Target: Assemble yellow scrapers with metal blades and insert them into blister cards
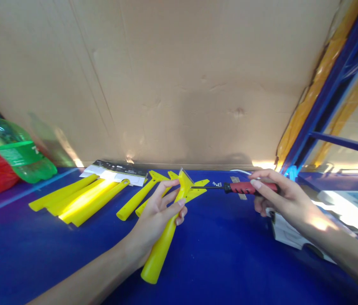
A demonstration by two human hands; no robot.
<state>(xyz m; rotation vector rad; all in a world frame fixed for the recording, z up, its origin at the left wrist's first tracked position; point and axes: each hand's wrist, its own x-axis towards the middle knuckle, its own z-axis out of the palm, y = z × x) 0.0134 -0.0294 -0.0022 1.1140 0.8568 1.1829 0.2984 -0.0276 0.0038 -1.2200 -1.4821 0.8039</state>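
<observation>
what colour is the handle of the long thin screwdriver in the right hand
The screwdriver handle is red with black patches, clearest in the head view.

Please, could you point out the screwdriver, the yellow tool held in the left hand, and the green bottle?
Screwdriver [238,187]: head view, on its red handle.
Yellow tool [160,254]: head view, on the lower part of its handle.
Green bottle [18,153]: head view, on its green label.

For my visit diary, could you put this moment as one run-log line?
left hand: holds yellow scraper | right hand: holds red-handled screwdriver | tip: at scraper's head | nearby: yellow handles
</observation>
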